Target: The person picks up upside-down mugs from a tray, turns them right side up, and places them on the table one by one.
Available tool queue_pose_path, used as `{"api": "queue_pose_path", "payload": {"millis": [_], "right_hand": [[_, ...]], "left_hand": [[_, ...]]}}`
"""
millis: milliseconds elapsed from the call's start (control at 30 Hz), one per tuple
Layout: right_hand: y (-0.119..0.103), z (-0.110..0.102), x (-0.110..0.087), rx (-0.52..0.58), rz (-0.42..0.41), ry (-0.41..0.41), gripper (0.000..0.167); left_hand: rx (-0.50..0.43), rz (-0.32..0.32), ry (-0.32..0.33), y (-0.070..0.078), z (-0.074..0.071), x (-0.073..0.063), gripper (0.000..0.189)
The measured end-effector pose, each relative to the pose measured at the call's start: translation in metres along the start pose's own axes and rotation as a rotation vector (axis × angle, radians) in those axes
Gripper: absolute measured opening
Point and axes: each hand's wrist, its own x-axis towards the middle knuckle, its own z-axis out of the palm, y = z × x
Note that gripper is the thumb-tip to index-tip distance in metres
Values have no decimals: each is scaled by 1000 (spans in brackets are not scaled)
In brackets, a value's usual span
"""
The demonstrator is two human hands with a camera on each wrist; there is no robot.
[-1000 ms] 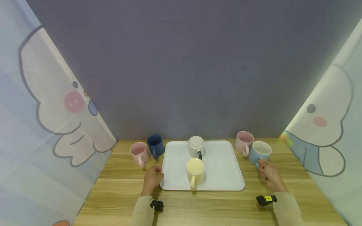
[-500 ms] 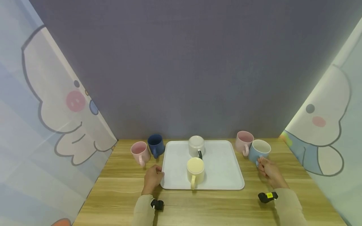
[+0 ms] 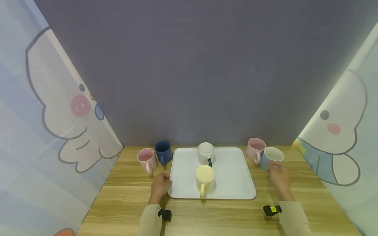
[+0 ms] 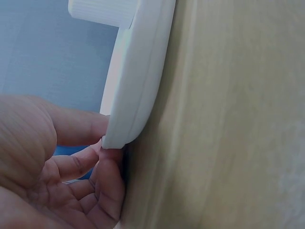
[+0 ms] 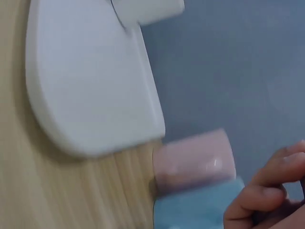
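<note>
My left hand [image 3: 160, 187] pinches the left rim of a white tray [image 3: 231, 175]; the left wrist view shows the thumb above the rim and fingers curled beneath it. Two upside-down mugs are on the tray: a white mug [image 3: 205, 153] behind and a yellow mug [image 3: 204, 180] in front, its handle towards me. At the right, my right hand [image 3: 279, 179] is close by an upright light-blue mug [image 3: 265, 164], fingers loosely bent. The right wrist view shows nothing gripped, though the mug's handle is hidden. Touching or nearly touching the blue mug is an upright pink mug [image 3: 252, 153].
Left of the tray stand another upright pink mug [image 3: 151, 164] and a dark-blue mug [image 3: 166, 155]. A grey wall [image 3: 189, 82] rises behind the wooden table [image 3: 212, 214]. Cartoon-printed curtains [image 3: 348, 131] flank both sides.
My right hand has let go of the light-blue mug's handle and shifted slightly left and forward. My left hand stays on the tray rim. The mugs have not moved noticeably.
</note>
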Motion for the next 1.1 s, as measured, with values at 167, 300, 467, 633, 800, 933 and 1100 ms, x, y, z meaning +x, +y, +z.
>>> {"api": "queue_pose_path", "payload": {"millis": [167,300,467,633,800,933,1100], "right_hand": [[-8,24,-5,-26,-33,-127,43],[-11,45,-7,-30,-44,-229,39],[-13,72,-7,-29,-63,-284,29],[-18,96,-10,-24,-37,-323,30],[-22,119,-12,-28,-32,-374,30],[-25,137,-12,-51,-48,-436,31],[-28,156,-5,-52,-63,-542,34]], "left_hand": [[0,-2,4,1,0,0,14],[0,-4,6,1,0,-1,14],[1,-8,1,0,1,0,14],[0,-16,-4,0,0,0,15],[-2,-19,0,0,1,0,15],[-12,-11,2,2,1,0,15],[-13,-15,18,2,1,-1,15]]}}
